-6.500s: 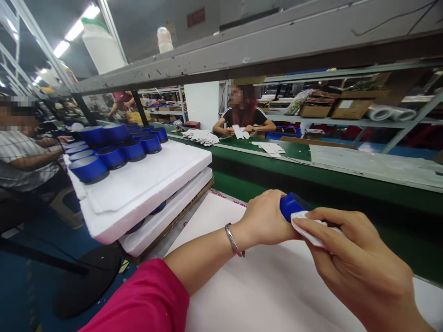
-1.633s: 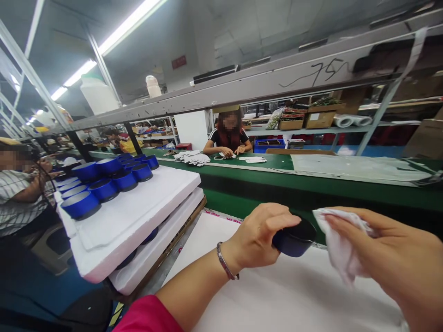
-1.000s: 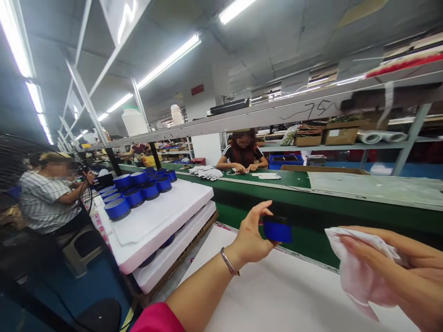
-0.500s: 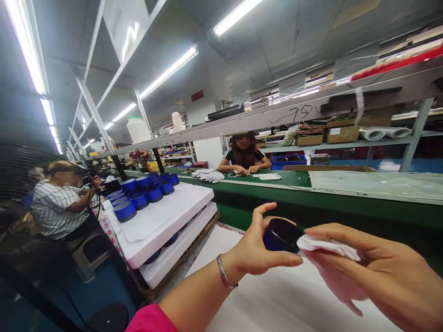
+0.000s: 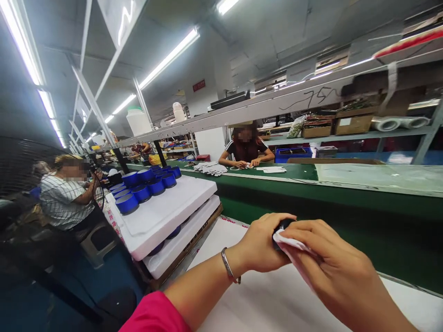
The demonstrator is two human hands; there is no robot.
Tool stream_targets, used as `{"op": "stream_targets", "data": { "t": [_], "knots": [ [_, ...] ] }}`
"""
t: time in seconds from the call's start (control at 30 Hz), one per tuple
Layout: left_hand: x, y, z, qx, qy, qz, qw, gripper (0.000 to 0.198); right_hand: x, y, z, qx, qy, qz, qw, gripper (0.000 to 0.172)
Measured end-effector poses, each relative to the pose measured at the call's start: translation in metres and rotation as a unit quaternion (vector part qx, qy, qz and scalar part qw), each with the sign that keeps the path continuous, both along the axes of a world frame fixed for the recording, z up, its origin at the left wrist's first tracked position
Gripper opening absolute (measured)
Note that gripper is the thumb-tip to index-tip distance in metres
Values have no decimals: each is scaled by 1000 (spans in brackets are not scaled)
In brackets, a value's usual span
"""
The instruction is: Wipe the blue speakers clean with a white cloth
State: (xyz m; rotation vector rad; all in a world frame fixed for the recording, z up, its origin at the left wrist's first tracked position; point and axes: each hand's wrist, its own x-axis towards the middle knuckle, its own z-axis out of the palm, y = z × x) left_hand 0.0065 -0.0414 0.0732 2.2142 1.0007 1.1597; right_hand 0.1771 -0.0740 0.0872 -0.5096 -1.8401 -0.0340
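Observation:
My left hand is wrapped around a small dark round cylinder, holding it over the white work surface. Only the cylinder's black upper part shows; fingers and cloth hide the rest. A folded white cloth is pinched in my right hand and pressed against the near side of the cylinder. To the left, several blue cylinders with dark bases stand grouped on a white foam tray.
A second foam tray with more cylinders lies under the first. Beyond my hands runs a green bench, with a co-worker at its far side. Another person sits at left behind a fan. A long shelf crosses above.
My left fingers have closed further around the cylinder, which has turned and is now mostly covered. My right hand has moved left, bringing the cloth over the cylinder. The view has shifted slightly.

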Motion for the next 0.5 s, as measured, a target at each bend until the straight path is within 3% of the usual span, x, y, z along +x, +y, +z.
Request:
{"op": "stream_targets", "data": {
  "t": [0.13,0.23,0.33,0.5],
  "knots": [
    [10,-4,-12,16,-31,1,999,68,-2,10,-20,9,80,-168,983,15],
    [16,-11,-13,31,-79,21,996,73,13,25,-22,-120,104,-266,951,27],
    [15,-13,-6,46,-114,5,992,74,35,39,-17,-276,86,-301,909,34],
    [10,-4,-5,104,-133,-63,984,77,63,47,-15,-396,145,-315,850,49]
  ]
}}
